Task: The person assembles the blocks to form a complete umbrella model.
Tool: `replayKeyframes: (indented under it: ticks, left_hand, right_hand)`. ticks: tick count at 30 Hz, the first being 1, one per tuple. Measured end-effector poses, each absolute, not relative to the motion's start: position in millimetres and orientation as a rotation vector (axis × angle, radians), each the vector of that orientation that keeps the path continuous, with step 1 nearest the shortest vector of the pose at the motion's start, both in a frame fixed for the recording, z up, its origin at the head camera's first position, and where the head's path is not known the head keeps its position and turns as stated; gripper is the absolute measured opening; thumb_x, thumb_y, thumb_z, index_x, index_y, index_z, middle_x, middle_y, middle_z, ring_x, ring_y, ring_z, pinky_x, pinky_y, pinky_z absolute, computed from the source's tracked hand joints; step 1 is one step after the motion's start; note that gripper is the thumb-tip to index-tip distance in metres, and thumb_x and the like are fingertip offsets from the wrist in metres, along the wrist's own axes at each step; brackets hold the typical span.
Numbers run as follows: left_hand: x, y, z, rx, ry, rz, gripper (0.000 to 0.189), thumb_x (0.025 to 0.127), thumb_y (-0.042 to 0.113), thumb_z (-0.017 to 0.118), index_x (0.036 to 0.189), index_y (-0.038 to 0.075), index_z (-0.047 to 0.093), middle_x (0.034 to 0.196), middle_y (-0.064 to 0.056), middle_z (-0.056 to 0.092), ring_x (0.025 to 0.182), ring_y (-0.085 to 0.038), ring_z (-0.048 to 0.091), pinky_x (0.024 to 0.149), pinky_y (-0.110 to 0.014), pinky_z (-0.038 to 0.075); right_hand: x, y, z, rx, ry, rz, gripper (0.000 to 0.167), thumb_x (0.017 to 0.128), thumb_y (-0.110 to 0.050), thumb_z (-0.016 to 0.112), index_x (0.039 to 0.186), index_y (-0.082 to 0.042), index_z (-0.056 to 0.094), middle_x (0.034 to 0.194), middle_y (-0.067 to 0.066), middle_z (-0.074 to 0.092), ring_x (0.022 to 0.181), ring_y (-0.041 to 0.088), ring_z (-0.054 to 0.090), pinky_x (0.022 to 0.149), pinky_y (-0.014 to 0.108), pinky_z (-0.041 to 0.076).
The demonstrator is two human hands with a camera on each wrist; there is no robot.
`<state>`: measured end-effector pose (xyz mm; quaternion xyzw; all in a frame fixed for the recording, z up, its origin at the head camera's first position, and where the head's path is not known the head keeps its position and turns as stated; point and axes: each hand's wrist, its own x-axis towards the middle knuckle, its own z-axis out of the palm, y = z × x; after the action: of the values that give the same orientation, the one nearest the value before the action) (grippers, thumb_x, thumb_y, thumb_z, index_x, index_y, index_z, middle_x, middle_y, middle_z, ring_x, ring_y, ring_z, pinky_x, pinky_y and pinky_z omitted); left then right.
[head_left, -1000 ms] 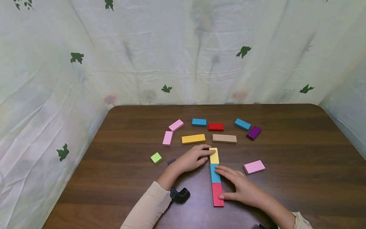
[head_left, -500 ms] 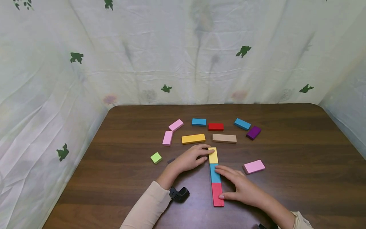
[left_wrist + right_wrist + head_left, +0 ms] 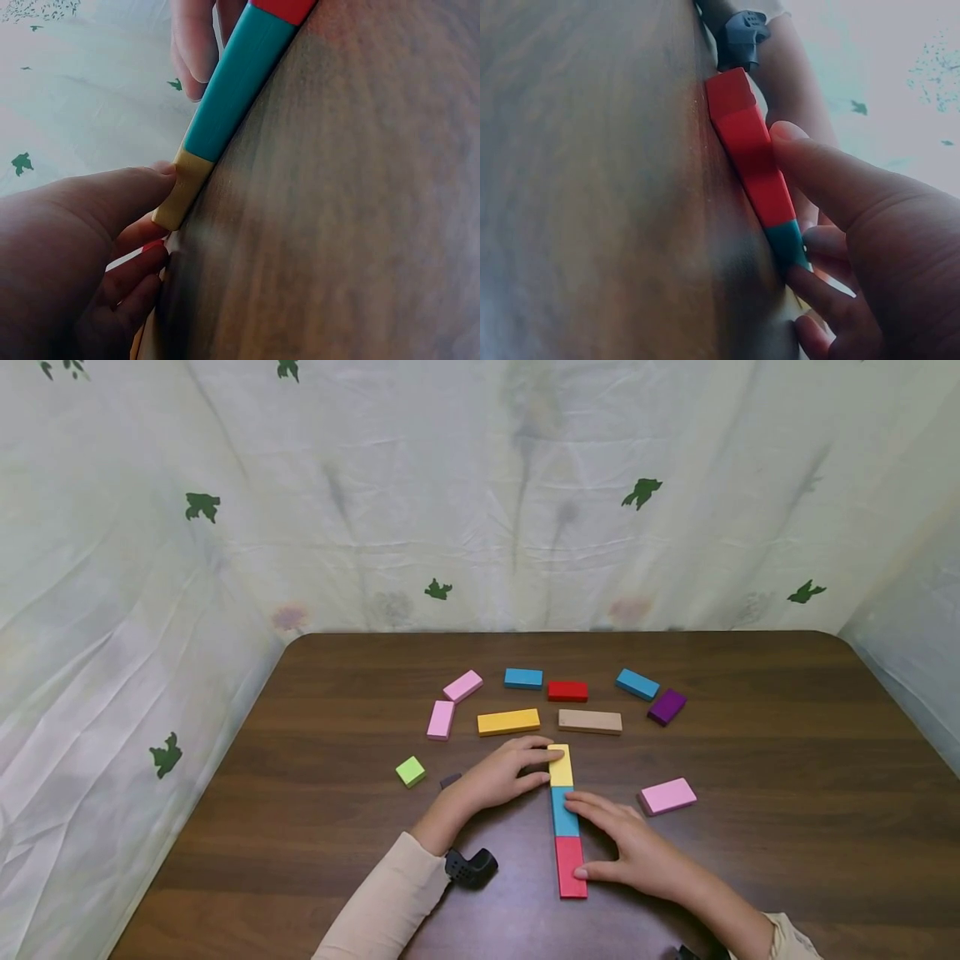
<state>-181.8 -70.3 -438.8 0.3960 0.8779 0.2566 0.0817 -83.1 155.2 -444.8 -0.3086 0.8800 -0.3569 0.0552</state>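
Note:
A yellow block [image 3: 561,770], a blue block [image 3: 564,814] and a red block [image 3: 570,866] lie end to end in a straight row on the table. My left hand [image 3: 501,773] pinches the yellow block at its far end, the thumb [image 3: 142,184] against its left side and the index finger over its top. On the row's right side rests my right hand [image 3: 633,847]. Its thumb [image 3: 810,154] touches the red block's edge while the fingertips reach the blue block. Between thumb and fingers the right hand leaves a wide gap.
Beyond the row lie a long yellow block [image 3: 508,722] and a tan block [image 3: 589,722]. Farther back are blue, red, pink and purple blocks. A green block [image 3: 410,772] and a partly hidden dark block [image 3: 450,781] are left, a pink block [image 3: 667,797] right.
My left thumb has moved in against the yellow block's side. The yellow block shifted slightly left, then back in line. My right hand stays in place.

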Motion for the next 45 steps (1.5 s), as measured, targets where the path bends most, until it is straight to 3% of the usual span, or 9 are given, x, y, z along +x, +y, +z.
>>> replayKeyframes:
  ticks: [23,45]
  left_hand:
    - [-184,-72,-442,1.071,2.647,0.768,0.043,0.092,0.029,0.050,0.134,0.019,0.045,0.138,-0.005,0.037,0.126,-0.021,0.033,0.101,-0.037,0.027]
    - [-184,-73,-441,1.028,2.650,0.778,0.044,0.091,0.029,0.052,0.134,0.022,0.045,0.141,-0.003,0.033,0.127,-0.020,0.030,0.101,-0.038,0.027]
  right_hand:
    - [-96,150,-446,-0.906,2.655,-1.045,0.076,0.074,-0.055,0.063,0.134,-0.014,0.042,0.138,0.000,0.036,0.122,0.021,0.038,0.090,0.049,0.030]
    - [-105,148,-440,-0.852,2.673,-1.074,0.077,0.073,-0.052,0.067,0.136,-0.016,0.039,0.139,0.001,0.033,0.125,0.022,0.033,0.092,0.057,0.028]
